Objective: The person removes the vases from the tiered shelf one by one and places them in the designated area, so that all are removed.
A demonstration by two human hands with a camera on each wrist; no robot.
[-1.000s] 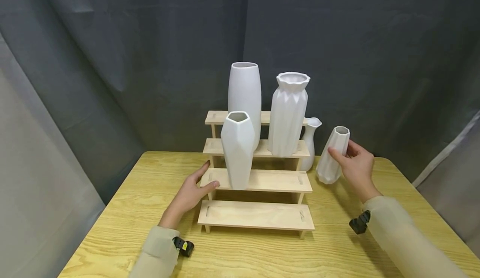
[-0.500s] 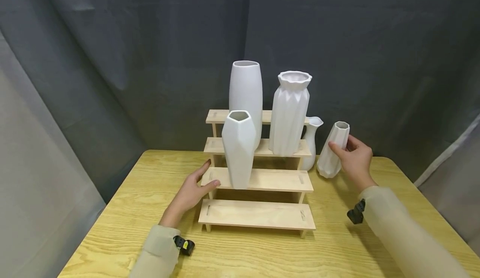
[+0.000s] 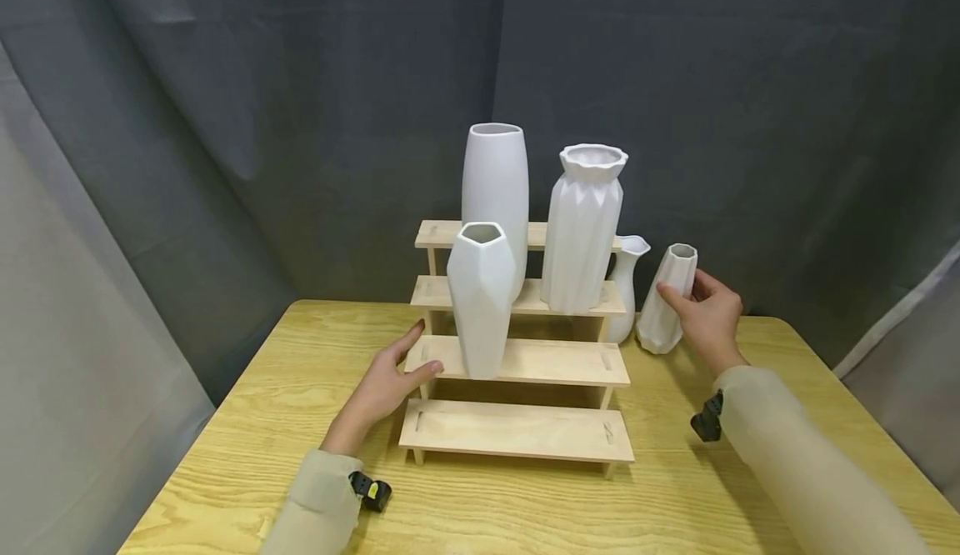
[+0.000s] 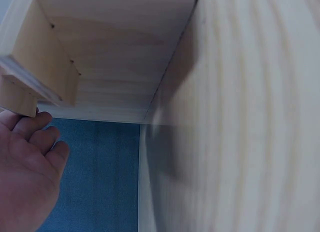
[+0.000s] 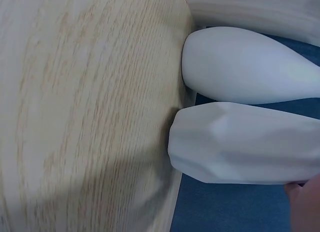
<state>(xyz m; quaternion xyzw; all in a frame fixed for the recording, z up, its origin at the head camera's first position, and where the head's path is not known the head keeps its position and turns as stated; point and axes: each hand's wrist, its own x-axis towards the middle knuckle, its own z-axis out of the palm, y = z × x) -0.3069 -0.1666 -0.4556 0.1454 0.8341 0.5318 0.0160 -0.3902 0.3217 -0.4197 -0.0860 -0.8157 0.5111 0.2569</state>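
Note:
My right hand (image 3: 711, 322) grips a small white faceted vase (image 3: 667, 301) behind the right side of a stepped wooden stand (image 3: 517, 430). That vase leans slightly; whether its base touches the table I cannot tell. Close on its left, a white narrow-necked vase (image 5: 245, 67) stands partly hidden by the stand. My left hand (image 3: 386, 384) holds the stand's left end, its thumb on the second step from the bottom. Also on the stand are an angular vase (image 3: 482, 305), a tall smooth vase (image 3: 495, 172) and a pleated vase with a ruffled rim (image 3: 583, 234).
The stand sits on a yellow wood-grain table (image 3: 247, 422). A dark grey curtain (image 3: 360, 122) hangs close behind the table. Lighter cloth (image 3: 67, 330) falls at the left side. The upright vases crowd the upper steps.
My right hand has shifted the faceted vase slightly back and to the left, nearer the narrow-necked vase. My left hand keeps its place on the stand.

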